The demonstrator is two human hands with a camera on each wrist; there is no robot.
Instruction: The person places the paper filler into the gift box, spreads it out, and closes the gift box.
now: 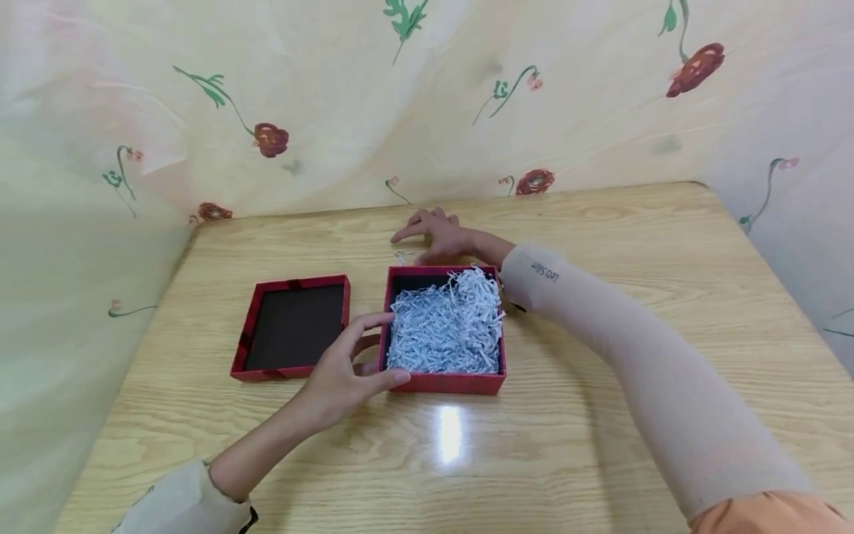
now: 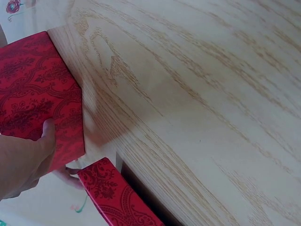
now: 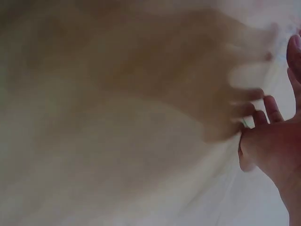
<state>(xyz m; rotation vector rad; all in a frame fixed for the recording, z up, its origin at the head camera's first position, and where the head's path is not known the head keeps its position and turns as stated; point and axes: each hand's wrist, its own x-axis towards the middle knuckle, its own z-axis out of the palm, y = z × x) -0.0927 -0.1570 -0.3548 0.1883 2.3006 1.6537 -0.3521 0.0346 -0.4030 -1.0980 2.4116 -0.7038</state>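
A red box (image 1: 443, 383) stands on the table, filled with pale blue shredded paper (image 1: 434, 326) that heaps up at its right side. At the box's left front corner, my left hand (image 1: 343, 378) grips it, the thumb on the patterned front wall and the other fingers along the left side. Behind the box, my right hand (image 1: 440, 233) hovers over the table with its fingers spread and loosely bent, holding nothing visible. A small pale shred (image 1: 401, 256) lies near that hand's thumb.
A red lid (image 1: 285, 374) with a black inside lies to the left of the box, inner face up. The wood-grain table (image 1: 534, 460) ends at the back against a flowered cloth (image 1: 373, 111), which also hangs at both sides.
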